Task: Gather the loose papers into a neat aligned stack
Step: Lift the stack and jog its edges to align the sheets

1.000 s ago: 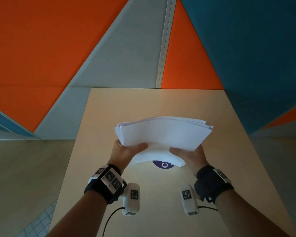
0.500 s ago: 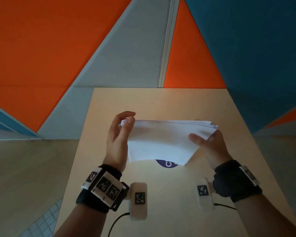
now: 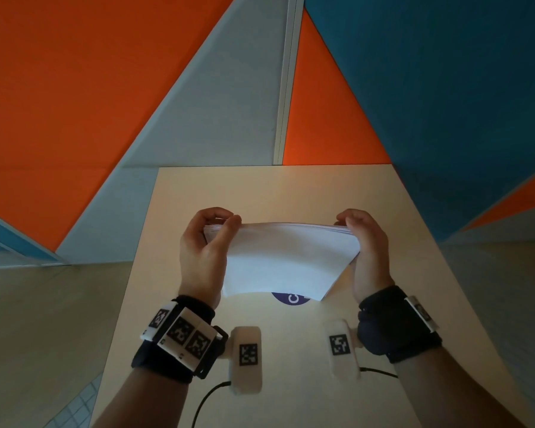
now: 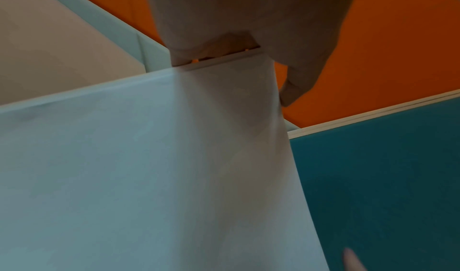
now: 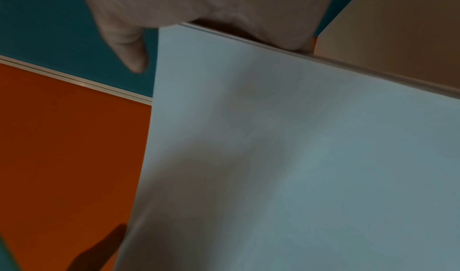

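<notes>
A stack of white papers point(image 3: 286, 261) stands on edge over the beige table point(image 3: 291, 193), its lower edge near the tabletop. My left hand point(image 3: 212, 230) grips the stack's upper left corner, fingers curled over the top edge and thumb on the near face. My right hand point(image 3: 357, 230) grips the upper right corner the same way. In the left wrist view the paper stack point(image 4: 159, 167) fills the frame below the curled fingers point(image 4: 248, 19). The right wrist view shows the stack point(image 5: 286, 157) under the fingers point(image 5: 211, 3). The top edges of the sheets look close to even.
A purple round sticker point(image 3: 291, 298) lies on the table just under the papers' lower edge. Orange, grey and teal wall panels point(image 3: 105, 88) rise behind the table's far edge. Floor shows on both sides of the table.
Both hands slid from the stack's lower edge up to its top corners. The stack has turned from lying tilted to standing on edge, its sheets drawn closer together.
</notes>
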